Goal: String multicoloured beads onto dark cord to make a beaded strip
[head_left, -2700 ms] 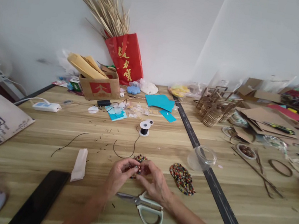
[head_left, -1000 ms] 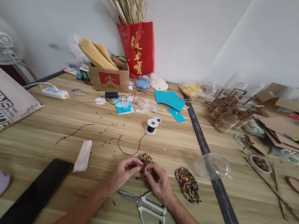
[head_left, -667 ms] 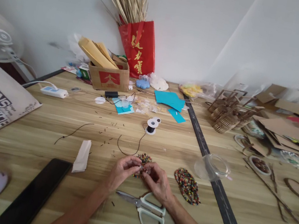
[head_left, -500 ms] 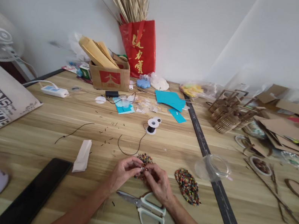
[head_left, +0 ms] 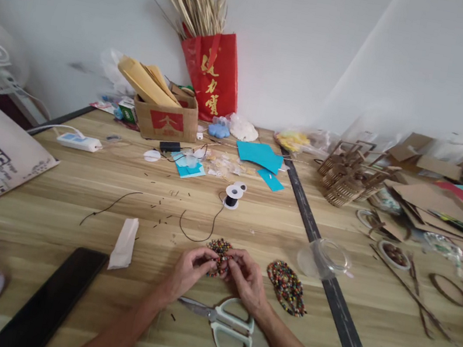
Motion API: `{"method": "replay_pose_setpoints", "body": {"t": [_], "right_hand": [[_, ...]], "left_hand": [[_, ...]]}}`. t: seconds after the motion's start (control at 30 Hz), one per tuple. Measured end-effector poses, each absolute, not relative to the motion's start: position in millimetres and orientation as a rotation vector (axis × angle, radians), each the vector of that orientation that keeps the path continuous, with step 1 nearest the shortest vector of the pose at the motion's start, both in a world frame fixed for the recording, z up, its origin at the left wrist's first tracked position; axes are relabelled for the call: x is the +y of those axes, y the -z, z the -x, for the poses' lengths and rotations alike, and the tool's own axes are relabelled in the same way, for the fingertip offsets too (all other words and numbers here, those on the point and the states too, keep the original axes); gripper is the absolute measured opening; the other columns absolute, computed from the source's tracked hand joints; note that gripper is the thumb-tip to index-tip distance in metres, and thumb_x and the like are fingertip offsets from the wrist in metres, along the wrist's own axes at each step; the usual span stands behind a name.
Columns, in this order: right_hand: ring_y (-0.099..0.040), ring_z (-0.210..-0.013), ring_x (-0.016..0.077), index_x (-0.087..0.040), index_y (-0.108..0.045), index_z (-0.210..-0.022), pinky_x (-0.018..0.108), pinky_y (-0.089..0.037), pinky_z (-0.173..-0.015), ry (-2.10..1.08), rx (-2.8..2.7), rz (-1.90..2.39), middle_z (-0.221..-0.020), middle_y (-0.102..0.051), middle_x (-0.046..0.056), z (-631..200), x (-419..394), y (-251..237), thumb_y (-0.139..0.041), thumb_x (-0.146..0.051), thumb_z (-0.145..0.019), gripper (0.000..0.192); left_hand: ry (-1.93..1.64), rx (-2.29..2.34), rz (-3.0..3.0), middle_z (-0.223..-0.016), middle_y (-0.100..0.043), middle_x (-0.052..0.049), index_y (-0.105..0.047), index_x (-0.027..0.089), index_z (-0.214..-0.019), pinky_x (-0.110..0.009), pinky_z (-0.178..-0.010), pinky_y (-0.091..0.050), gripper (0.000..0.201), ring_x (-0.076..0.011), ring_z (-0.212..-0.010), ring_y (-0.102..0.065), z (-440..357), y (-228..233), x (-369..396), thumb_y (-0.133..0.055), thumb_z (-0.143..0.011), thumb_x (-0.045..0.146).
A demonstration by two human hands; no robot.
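Both of my hands meet over a small heap of multicoloured beads [head_left: 219,247] on the wooden table. My left hand [head_left: 193,265] pinches at the near left side of the strung beads, thumb against fingertips. On the right side, my right hand [head_left: 247,277] has its thumb and fingers closed on the same bead string; the exact bead held is too small to make out. White-handled scissors [head_left: 232,330] lie just below my hands, blades pointing left. A second coil of beads [head_left: 287,287] rests to the right of my right wrist.
A spool of black cord [head_left: 233,196] stands beyond my hands. At left are a phone [head_left: 53,297] and a folded white paper [head_left: 124,243]. A clear plastic container [head_left: 328,259] sits at right, with small woven baskets [head_left: 345,181] behind. A red bag [head_left: 216,76] stands at the back.
The view has shifted slightly. My fingertips have parted a little, and more of the beads shows between them. Scissors and the second coil lie as before.
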State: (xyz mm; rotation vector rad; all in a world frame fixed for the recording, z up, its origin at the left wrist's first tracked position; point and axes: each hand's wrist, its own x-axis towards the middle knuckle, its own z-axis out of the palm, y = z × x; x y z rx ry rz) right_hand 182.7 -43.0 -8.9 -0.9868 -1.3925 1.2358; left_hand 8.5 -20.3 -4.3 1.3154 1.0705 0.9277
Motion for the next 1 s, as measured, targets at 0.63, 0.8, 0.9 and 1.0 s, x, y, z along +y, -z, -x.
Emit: {"method": "replay_pose_setpoints", "body": {"t": [0.63, 0.8, 0.9, 1.0], "right_hand": [[-0.059, -0.066, 0.0132, -0.019, -0.064, -0.095, 0.021, -0.045, -0.060, -0.434, -2.232, 1.290, -0.082, -0.063, 0.004, -210, -50, -51, -0.051, -0.020, -0.092, 0.013], [-0.061, -0.066, 0.0135, -0.017, -0.066, -0.090, 0.023, -0.049, -0.062, -0.486, -1.950, 1.411, -0.078, -0.066, 0.005, -247, -64, -81, -0.053, -0.029, -0.091, 0.017], [-0.065, -0.067, 0.0153, -0.016, -0.065, -0.093, 0.024, -0.053, -0.060, -0.585, -1.612, 1.551, -0.079, -0.069, 0.006, -273, -78, -78, -0.058, -0.038, -0.087, 0.024], [-0.066, -0.062, 0.0182, -0.015, -0.061, -0.093, 0.025, -0.052, -0.053, -0.603, -1.349, 1.650, -0.070, -0.069, 0.005, -293, -94, -58, -0.060, -0.049, -0.083, 0.036]], "left_hand": [[-0.955, 0.985, -1.369, -0.078, -0.071, -0.006, -0.070, 0.014, -0.084, -0.027, -0.068, -0.052, 0.024, -0.0177, -0.072, -0.064, -6, 0, -19, -0.065, -0.074, 0.035], [-0.979, 0.954, -1.364, -0.070, -0.066, -0.003, -0.068, 0.013, -0.082, -0.026, -0.065, -0.051, 0.022, -0.0153, -0.068, -0.062, -5, 2, -19, -0.062, -0.077, 0.034], [-0.978, 0.952, -1.358, -0.070, -0.065, -0.003, -0.067, 0.014, -0.081, -0.026, -0.066, -0.051, 0.022, -0.0150, -0.068, -0.062, -5, 3, -19, -0.061, -0.078, 0.035], [-0.970, 0.972, -1.367, -0.070, -0.066, -0.003, -0.067, 0.014, -0.080, -0.026, -0.067, -0.052, 0.023, -0.0153, -0.069, -0.062, -6, 1, -19, -0.061, -0.077, 0.036]]}}
